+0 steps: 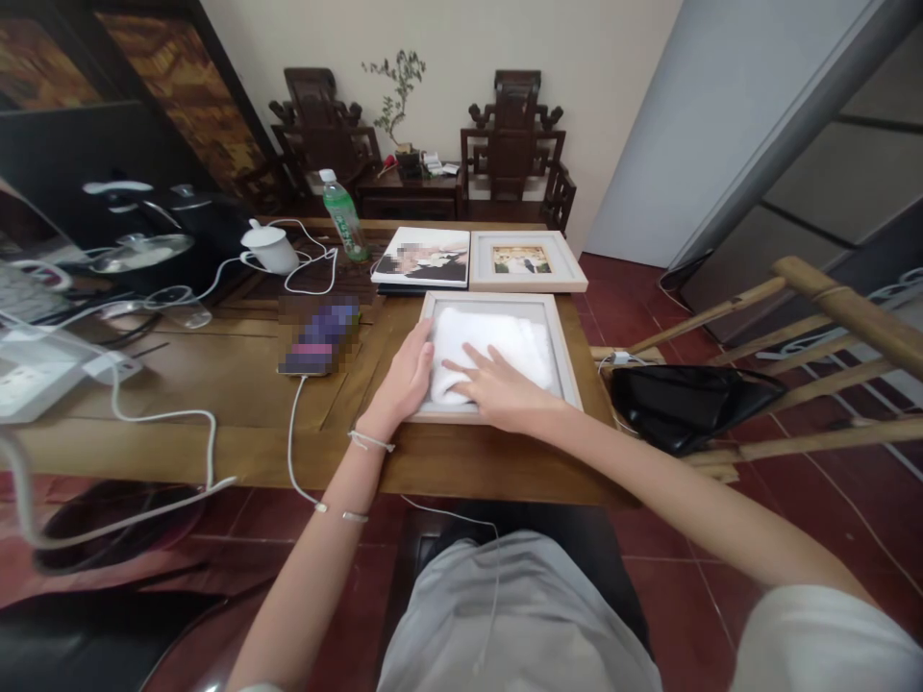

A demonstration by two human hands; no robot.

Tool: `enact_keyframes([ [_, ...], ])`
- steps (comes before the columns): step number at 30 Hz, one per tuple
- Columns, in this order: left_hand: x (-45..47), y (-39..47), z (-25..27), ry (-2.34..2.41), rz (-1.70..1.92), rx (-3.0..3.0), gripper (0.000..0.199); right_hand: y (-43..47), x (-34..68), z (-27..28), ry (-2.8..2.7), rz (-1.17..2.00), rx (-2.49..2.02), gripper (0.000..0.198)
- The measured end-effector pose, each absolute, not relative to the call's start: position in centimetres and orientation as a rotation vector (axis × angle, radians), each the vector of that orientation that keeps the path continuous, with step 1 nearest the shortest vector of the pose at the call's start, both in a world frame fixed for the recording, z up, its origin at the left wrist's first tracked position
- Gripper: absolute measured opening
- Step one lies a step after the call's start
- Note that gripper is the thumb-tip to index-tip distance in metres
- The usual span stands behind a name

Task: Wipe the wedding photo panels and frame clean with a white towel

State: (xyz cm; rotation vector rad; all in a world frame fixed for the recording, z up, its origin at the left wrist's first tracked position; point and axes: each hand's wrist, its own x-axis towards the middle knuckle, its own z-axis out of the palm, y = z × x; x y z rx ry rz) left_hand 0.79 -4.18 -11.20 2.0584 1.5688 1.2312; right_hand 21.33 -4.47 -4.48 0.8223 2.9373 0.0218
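Observation:
A light wooden picture frame point(569, 370) lies flat near the table's front edge, with a folded white cloth point(486, 332) spread over its pane. My left hand point(410, 373) grips the frame's left side, fingers along the edge. Flat on the cloth, fingers spread, my right hand point(505, 384) presses down. Just behind stand a second framed picture point(530, 261) and a white photo panel point(425, 255) side by side. What is under the cloth is hidden.
A phone point(321, 336) with a white cable lies left of the frame. Farther left are a green bottle point(344, 216), a lidded white cup point(270, 248), a kettle point(198, 221) and a power strip point(43, 380). A bamboo chair point(814, 308) with a black bag point(685, 404) stands right.

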Motion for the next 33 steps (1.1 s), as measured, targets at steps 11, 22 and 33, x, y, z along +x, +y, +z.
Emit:
enact_keyframes([
  [11, 0.9, -4.3, -11.1, 1.554, 1.262, 2.057, 0.087, -2.6, 19.3, -4.6, 2.949, 0.034, 0.969, 0.057],
  [22, 1.1, -4.2, -11.1, 1.564, 1.227, 2.079, 0.085, -1.8, 18.7, -4.7, 2.909, 0.012, 1.070, 0.061],
  [33, 1.0, -4.3, -10.9, 1.552, 1.228, 2.068, 0.084, -6.0, 19.5, -3.3, 2.871, -0.175, 0.926, 0.054],
])
